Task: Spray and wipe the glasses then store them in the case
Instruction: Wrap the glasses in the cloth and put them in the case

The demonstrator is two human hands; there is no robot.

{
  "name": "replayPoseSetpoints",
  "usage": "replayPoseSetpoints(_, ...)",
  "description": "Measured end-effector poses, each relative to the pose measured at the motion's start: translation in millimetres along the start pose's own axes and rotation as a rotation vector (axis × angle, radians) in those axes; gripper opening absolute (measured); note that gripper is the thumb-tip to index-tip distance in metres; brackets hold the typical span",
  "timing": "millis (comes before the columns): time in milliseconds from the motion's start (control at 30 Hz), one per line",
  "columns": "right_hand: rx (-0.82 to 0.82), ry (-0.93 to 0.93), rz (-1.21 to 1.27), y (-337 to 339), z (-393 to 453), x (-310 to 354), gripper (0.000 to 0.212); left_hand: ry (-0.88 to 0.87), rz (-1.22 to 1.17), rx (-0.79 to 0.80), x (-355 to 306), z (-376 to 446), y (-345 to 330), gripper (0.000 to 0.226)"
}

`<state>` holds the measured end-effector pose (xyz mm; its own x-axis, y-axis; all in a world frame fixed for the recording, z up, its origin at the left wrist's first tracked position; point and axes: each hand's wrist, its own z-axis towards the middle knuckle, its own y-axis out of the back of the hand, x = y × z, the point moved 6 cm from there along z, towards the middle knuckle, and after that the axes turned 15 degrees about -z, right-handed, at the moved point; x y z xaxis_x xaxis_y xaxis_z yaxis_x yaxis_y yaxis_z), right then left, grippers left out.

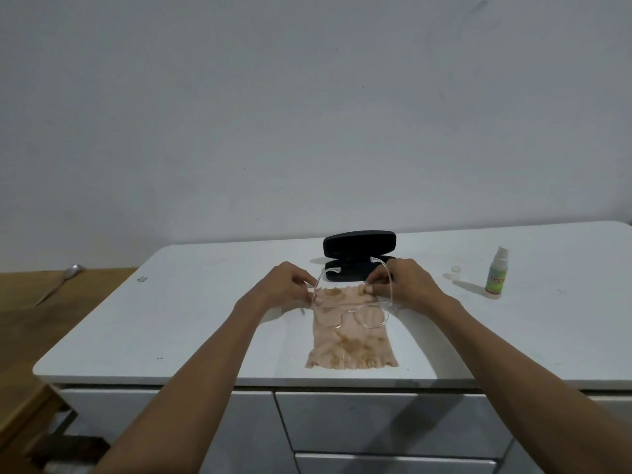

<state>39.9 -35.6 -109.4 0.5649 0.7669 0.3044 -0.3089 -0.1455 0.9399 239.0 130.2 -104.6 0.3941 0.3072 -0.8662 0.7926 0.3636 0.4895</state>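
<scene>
Clear-framed glasses [352, 313] hang just above a pink stained cloth [349, 340] spread on the white table. My left hand [287, 285] pinches the left temple arm and my right hand [407, 285] pinches the right one, with both arms unfolded and pointing away from me. A black glasses case [359, 246] stands open right behind the glasses, its lid raised. To the right, a small spray bottle [496, 273] stands upright without its clear cap [456, 270], which lies beside it.
The white table [205, 319] sits on grey drawers [376, 419]. A wooden surface [41, 302] at the left holds a spoon-like utensil [60, 282]. A small clear object [142, 278] lies near the table's left edge. A plain wall stands behind.
</scene>
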Motion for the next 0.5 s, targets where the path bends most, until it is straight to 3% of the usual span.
replayPoseSetpoints(367, 0.037, -0.034, -0.035, 0.8, -1.0, 0.1, 0.009, -0.07, 0.011, -0.114, -12.6, -9.4, -2.1, 0.009)
replayPoseSetpoints(500, 0.048, -0.06, -0.023, -0.2, -0.5, 1.6, 0.017, -0.049, 0.021, -0.157, -9.4, -3.8, -5.7, 0.011)
